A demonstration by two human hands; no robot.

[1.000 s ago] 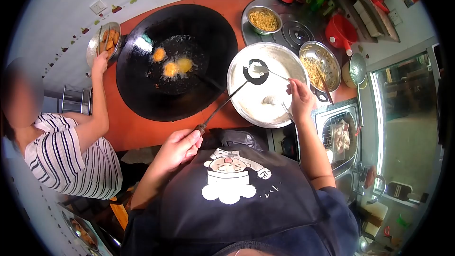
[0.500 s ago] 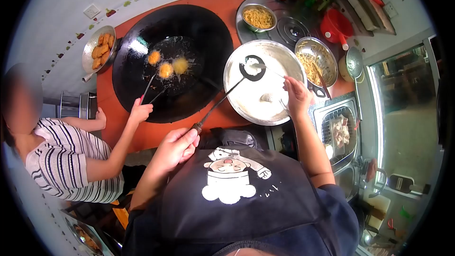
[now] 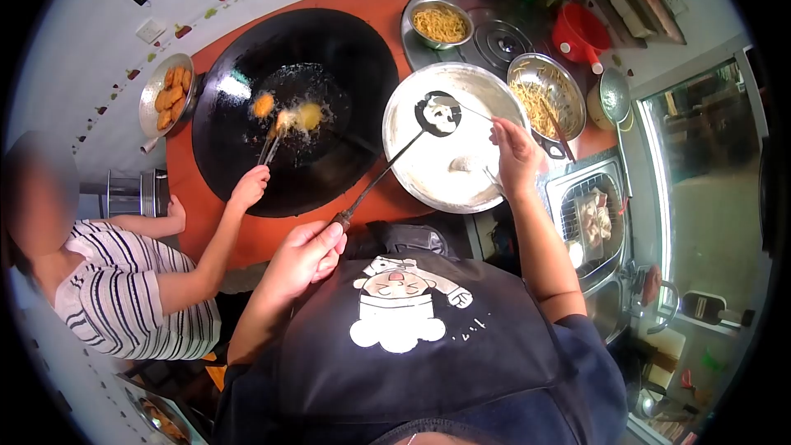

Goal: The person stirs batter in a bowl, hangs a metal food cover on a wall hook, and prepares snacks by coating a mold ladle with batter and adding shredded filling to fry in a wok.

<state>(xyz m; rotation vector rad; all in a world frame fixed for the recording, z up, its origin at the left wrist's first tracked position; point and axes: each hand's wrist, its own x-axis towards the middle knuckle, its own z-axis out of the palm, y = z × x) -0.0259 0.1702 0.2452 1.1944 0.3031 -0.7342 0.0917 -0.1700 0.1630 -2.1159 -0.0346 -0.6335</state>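
My left hand [image 3: 309, 254] is wrapped round the handle of a long black ladle [image 3: 381, 177]. The ladle's round head, with white batter in it, is over a large metal basin [image 3: 428, 173] of white batter. My right hand [image 3: 517, 152] pinches the thin handle of a spoon [image 3: 470, 110] whose tip is at the ladle's head. A second utensil leans in the basin below that hand. Left of the basin, a black wok [image 3: 231, 148] holds frying pieces [image 3: 264, 105] in bubbling oil.
At the left a co-worker [image 3: 136, 288] holds tongs [image 3: 269, 148] at a piece in the wok. Beyond are a strainer of fried pieces [image 3: 170, 99], a bowl of shreds [image 3: 441, 25], a pan of shreds [image 3: 535, 107], a red pot [image 3: 581, 33] and a sink rack [image 3: 593, 222].
The co-worker's tongs have moved from the strainer of fried pieces to the wok and now close round a piece. My hands keep their hold; the spoon remains by the ladle's head.
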